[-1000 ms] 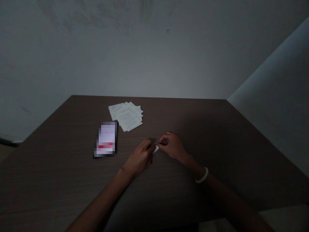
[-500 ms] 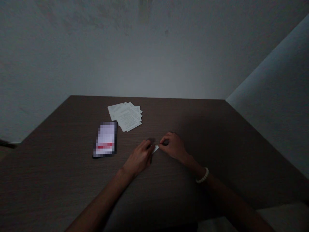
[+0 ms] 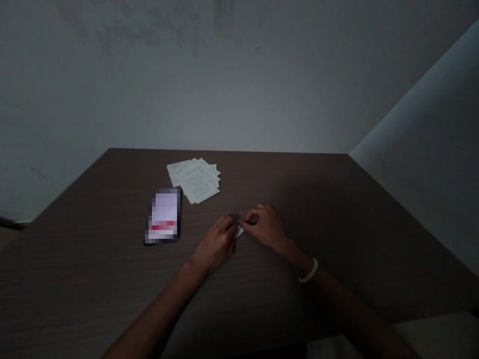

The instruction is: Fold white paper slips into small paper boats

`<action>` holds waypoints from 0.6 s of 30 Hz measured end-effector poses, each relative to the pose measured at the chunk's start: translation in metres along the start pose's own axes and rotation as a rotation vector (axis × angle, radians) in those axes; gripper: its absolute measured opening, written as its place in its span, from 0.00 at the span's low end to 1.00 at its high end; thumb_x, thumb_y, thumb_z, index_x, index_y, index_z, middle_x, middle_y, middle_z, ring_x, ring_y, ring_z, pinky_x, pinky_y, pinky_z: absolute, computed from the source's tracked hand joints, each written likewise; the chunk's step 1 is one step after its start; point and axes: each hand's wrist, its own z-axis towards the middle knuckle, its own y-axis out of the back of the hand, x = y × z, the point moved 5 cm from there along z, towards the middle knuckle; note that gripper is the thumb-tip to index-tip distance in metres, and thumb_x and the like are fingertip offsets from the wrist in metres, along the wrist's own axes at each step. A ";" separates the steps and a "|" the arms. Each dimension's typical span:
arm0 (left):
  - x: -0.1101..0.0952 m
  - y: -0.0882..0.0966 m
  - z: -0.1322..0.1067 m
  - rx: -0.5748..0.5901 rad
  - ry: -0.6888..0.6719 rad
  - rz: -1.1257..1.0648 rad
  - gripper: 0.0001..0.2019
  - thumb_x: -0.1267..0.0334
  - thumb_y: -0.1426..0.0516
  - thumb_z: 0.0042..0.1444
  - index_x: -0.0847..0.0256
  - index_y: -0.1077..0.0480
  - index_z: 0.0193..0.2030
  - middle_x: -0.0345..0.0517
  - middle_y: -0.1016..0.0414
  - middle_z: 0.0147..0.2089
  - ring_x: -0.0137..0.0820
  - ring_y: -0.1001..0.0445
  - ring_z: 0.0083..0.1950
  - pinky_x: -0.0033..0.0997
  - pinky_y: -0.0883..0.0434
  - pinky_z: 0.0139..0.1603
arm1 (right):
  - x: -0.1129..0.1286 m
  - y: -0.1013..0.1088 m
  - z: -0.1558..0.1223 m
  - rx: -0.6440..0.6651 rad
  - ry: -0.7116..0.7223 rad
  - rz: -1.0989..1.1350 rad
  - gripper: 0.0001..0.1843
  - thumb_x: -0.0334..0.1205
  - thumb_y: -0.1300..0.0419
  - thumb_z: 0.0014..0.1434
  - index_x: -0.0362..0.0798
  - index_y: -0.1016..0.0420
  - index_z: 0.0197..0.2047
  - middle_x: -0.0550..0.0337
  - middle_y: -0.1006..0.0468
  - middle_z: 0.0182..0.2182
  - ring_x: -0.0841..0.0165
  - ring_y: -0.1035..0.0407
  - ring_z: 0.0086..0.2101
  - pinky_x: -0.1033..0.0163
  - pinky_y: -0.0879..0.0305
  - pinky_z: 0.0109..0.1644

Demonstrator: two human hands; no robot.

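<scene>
Low over the table, my left hand [image 3: 218,241] is closed on a small piece of white paper [image 3: 239,231]. Most of that paper is covered by my fingers; only a pale corner shows between the two hands. From the right, my right hand [image 3: 266,225] pinches at the same corner with thumb and forefinger, its other fingers curled. A beaded bracelet [image 3: 309,271] circles my right wrist.
Several printed sheets of paper [image 3: 196,182] lie fanned out toward the back of the brown table [image 3: 280,172]. A phone [image 3: 163,214] with a blurred, lit screen rests left of my hands. Behind the table stands a grey wall [image 3: 239,89].
My right hand has shifted slightly left, closer to my left hand, and less of the white paper shows. My left hand, the phone and the sheets stay put.
</scene>
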 end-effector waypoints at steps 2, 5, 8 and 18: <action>0.000 0.000 0.000 0.002 0.003 -0.002 0.10 0.77 0.48 0.54 0.65 0.30 0.40 0.52 0.33 0.40 0.38 0.34 0.43 0.38 0.29 0.45 | 0.000 -0.001 0.000 0.001 0.015 0.008 0.08 0.44 0.31 0.49 0.51 0.24 0.27 0.60 0.24 0.30 0.66 0.31 0.35 0.58 0.39 0.47; 0.000 0.001 0.000 -0.003 0.004 -0.006 0.10 0.77 0.49 0.54 0.65 0.30 0.40 0.52 0.33 0.39 0.38 0.34 0.43 0.38 0.29 0.45 | 0.000 -0.002 0.000 0.016 0.031 0.023 0.07 0.43 0.31 0.49 0.52 0.23 0.27 0.60 0.24 0.31 0.66 0.31 0.35 0.57 0.40 0.49; 0.000 0.001 0.000 0.003 0.005 -0.005 0.09 0.77 0.49 0.54 0.65 0.30 0.38 0.52 0.32 0.40 0.38 0.34 0.43 0.38 0.29 0.45 | -0.001 -0.004 -0.002 0.040 0.023 0.024 0.03 0.40 0.33 0.51 0.52 0.22 0.28 0.59 0.24 0.32 0.66 0.32 0.36 0.58 0.40 0.47; 0.001 0.000 -0.001 -0.034 0.008 -0.026 0.09 0.75 0.49 0.56 0.64 0.29 0.39 0.52 0.32 0.40 0.37 0.33 0.44 0.39 0.29 0.45 | -0.012 0.000 -0.003 0.046 0.013 0.053 0.01 0.37 0.33 0.49 0.52 0.21 0.29 0.59 0.24 0.32 0.65 0.31 0.36 0.59 0.38 0.44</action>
